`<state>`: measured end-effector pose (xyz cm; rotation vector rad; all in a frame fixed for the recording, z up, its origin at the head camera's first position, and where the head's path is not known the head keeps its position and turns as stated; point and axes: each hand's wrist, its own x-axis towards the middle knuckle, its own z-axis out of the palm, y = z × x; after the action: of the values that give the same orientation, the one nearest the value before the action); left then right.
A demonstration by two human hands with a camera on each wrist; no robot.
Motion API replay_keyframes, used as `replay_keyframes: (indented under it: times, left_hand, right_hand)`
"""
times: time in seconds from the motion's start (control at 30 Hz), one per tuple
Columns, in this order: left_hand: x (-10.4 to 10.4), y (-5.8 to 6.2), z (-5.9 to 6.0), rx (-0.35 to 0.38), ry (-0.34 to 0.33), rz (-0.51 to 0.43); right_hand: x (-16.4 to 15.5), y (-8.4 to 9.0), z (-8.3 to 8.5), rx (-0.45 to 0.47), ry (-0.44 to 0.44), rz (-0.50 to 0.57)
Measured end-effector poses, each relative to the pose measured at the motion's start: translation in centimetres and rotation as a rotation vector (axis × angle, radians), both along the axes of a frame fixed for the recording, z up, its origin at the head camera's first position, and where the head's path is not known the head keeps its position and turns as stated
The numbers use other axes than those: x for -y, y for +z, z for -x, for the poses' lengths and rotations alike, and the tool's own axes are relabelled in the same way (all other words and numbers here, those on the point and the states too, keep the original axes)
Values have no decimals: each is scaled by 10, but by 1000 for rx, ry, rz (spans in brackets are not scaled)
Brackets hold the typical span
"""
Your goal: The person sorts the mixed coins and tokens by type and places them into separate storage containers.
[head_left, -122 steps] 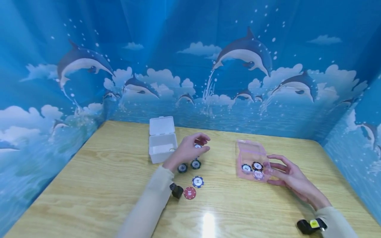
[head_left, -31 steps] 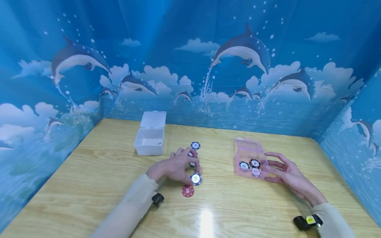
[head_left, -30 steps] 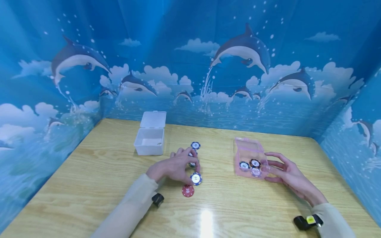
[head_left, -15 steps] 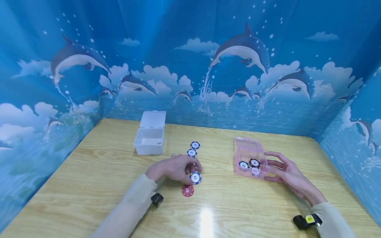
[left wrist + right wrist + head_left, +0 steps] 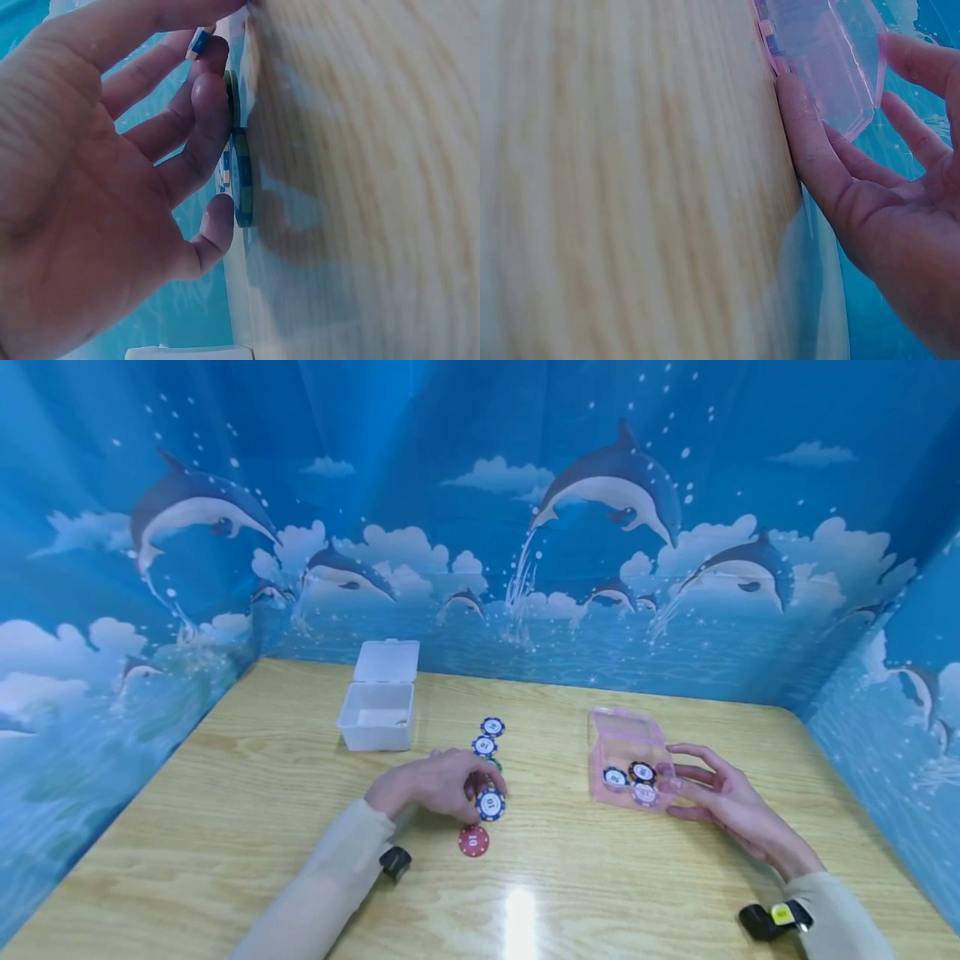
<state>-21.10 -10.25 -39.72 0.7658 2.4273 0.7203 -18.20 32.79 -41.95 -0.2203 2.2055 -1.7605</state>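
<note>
My left hand (image 5: pixel 446 781) pinches a blue-and-white poker chip (image 5: pixel 490 804) marked 10, tilted at the fingertips; the left wrist view catches only the edge of this chip (image 5: pixel 199 43). Just below it on the table lies a red chip (image 5: pixel 473 841). Beyond the hand are two more blue-and-white chips (image 5: pixel 484 746). Partly covered by the fingers is a green-edged chip (image 5: pixel 495 764); in the left wrist view a teal chip (image 5: pixel 241 178) lies by the curled fingers. My right hand (image 5: pixel 738 814) grips the right side of a clear pink box (image 5: pixel 609 797), lid open, several chips inside.
A white box (image 5: pixel 378 739) with its lid raised stands at the back left, a small object in its corner. A dolphin-printed curtain (image 5: pixel 480 527) walls the table's back and sides. Black cameras sit on both wrists, such as the left camera (image 5: pixel 395 863).
Over the last seconds my left hand came from the far chips to the near blue chip and took hold of it, shifting it slightly. The white box moved left earlier. My right hand kept its place.
</note>
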Motion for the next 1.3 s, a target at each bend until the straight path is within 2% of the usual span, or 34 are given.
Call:
replay_keyframes:
  times: [0.43,0.73,1.03,1.3]
  left_hand:
    - [-1,-3,2,-37,23,-68]
    - [-5,-2,4,-176,28,-159]
    - [-11,-2,8,-168,88,-296]
    - [-20,-3,12,-194,80,-339]
  right_hand:
    - [1,0,0,-1,-6,-11]
    - [1,-1,1,9,-19,-15]
    - [-1,-1,1,6,-26,-21]
    - [-1,-1,1,3,-13,-12]
